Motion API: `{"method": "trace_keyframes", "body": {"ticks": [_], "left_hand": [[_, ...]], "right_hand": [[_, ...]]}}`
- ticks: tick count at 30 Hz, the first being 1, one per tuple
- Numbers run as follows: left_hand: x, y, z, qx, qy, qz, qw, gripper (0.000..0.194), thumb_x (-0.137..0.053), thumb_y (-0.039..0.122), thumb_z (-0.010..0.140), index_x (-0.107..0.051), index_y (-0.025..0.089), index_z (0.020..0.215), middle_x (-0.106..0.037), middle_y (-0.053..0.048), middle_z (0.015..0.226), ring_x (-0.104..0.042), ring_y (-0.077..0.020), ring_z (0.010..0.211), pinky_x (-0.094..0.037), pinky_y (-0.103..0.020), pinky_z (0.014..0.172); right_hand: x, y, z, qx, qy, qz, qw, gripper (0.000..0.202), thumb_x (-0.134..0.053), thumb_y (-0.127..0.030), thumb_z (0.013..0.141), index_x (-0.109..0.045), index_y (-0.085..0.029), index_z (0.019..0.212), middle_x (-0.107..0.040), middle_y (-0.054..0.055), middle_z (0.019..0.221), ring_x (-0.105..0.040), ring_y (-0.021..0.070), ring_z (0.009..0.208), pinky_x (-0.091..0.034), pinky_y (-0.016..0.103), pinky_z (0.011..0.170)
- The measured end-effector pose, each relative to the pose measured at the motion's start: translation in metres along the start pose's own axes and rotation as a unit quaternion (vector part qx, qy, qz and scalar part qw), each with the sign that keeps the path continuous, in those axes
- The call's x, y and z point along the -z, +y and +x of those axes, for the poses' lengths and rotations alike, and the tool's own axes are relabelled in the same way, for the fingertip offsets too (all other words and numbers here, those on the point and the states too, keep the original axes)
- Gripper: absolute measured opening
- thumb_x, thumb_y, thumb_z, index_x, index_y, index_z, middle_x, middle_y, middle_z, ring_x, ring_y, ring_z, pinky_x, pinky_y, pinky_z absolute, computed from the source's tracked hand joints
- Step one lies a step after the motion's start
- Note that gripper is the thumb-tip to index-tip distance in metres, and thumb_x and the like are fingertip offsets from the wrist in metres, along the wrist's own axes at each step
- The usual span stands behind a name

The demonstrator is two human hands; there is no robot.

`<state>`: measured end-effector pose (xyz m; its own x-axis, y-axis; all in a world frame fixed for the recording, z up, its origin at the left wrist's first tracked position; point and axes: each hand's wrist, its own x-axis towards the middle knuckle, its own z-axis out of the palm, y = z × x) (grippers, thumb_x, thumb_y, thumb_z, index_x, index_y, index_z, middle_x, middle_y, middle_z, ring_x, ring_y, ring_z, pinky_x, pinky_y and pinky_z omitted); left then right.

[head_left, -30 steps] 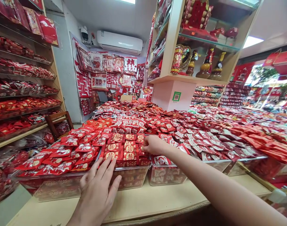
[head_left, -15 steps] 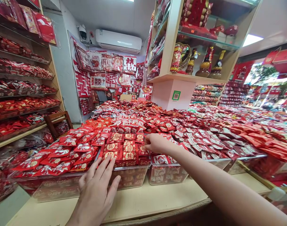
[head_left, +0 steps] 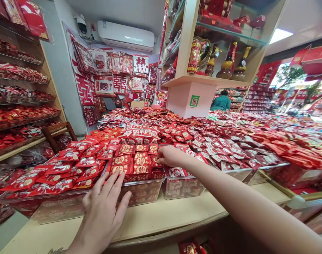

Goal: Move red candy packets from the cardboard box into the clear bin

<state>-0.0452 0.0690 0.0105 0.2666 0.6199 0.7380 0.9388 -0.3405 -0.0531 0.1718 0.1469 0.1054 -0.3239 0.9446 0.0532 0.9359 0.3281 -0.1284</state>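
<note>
Near the pale tabletop's (head_left: 166,219) front edge, a clear rectangular plastic bin (head_left: 146,194) holds small square red-and-gold packets (head_left: 141,161). The left hand (head_left: 104,203), fingers spread and grasping nothing, reaches its front-left corner; the right hand (head_left: 170,156) curls at its right edge, grip hidden.

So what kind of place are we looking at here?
Most likely a shop for wedding or festive goods: clear bins heaped with red packets, double-happiness decorations hanging up, and a glass-shelved display cabinet.
</note>
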Motion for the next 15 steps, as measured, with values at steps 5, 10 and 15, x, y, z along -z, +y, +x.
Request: {"method": "trace_keyframes", "body": {"ticks": [5,10,15], "left_hand": [[0.0,0.0,0.0,-0.004,0.005,0.004,1.0,0.042,-0.041,0.03,0.082,-0.052,0.011,0.118,-0.056,-0.012,0.123,-0.043,-0.0315,0.112,-0.036,-0.044,0.077],[0.004,0.001,0.003,-0.018,0.025,-0.025,0.999,0.039,-0.044,0.028,0.082,-0.053,0.01,0.115,-0.054,-0.018,0.122,-0.042,-0.0352,0.113,-0.037,-0.05,0.081],[0.021,0.004,0.004,-0.102,0.109,-0.157,0.976,0.032,-0.059,0.016,0.073,-0.057,0.009,0.104,-0.06,-0.017,0.101,-0.053,-0.0281,0.098,-0.038,-0.046,0.088]], "right_hand": [[0.001,-0.001,0.006,0.006,0.019,-0.011,1.0,0.016,-0.06,-0.019,0.071,-0.067,-0.014,0.084,-0.068,0.009,0.085,-0.06,0.019,0.075,-0.037,0.024,0.057],[0.014,0.0,-0.027,0.033,0.081,0.047,0.995,0.014,-0.055,-0.021,0.075,-0.065,-0.014,0.082,-0.067,0.006,0.08,-0.057,0.0146,0.07,-0.037,0.022,0.059],[-0.003,-0.001,-0.108,0.152,-0.186,0.244,0.94,0.016,-0.052,-0.016,0.077,-0.065,-0.013,0.085,-0.065,0.0,0.07,-0.056,0.0087,0.06,-0.04,0.017,0.053]]}}
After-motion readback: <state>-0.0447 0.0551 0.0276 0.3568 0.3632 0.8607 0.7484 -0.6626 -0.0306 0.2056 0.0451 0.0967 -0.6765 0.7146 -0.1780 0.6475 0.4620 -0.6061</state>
